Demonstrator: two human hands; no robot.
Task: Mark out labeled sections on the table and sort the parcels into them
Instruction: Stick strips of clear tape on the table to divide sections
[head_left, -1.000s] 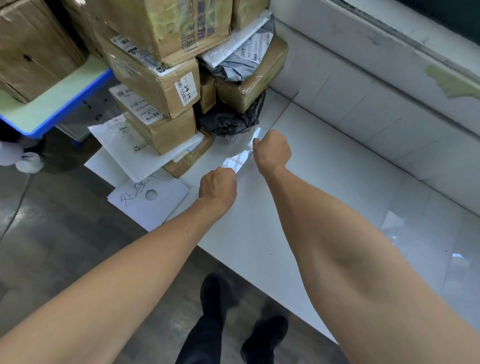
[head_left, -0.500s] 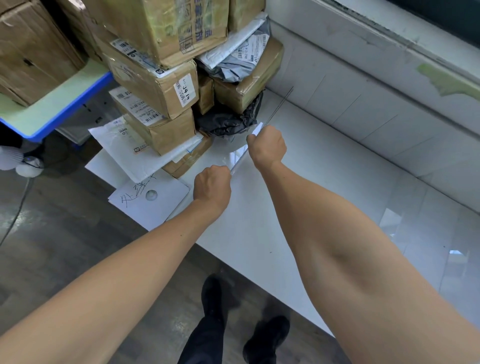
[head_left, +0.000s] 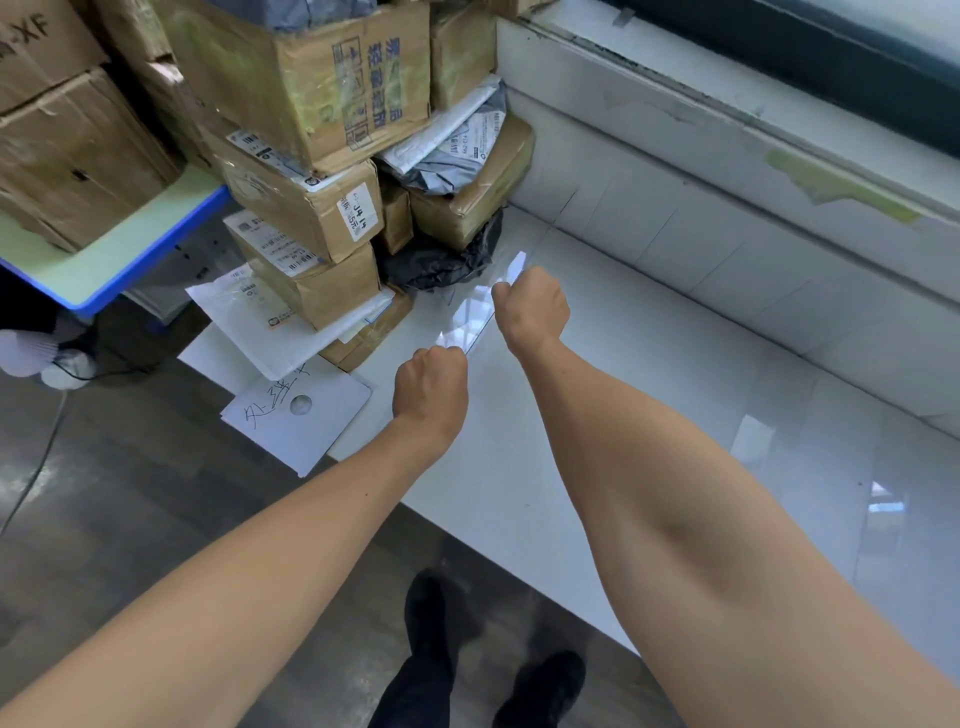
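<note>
My left hand and my right hand are both fisted, each gripping one end of a shiny clear tape strip. The strip stretches between them just above the white table, near its left end. A pile of parcels stands there: brown cartons stacked high, with grey and white mailer bags and a black bag wedged among them. White flat mailers stick out under the cartons.
A white sheet with handwriting overhangs the table's left corner. A blue-edged desk carrying more cartons stands to the left. A white tiled wall and window sill run along the table's far side. My dark shoes are on the grey floor.
Both hands keep their grip on the tape strip and have shifted only slightly; the strip stays stretched between them.
</note>
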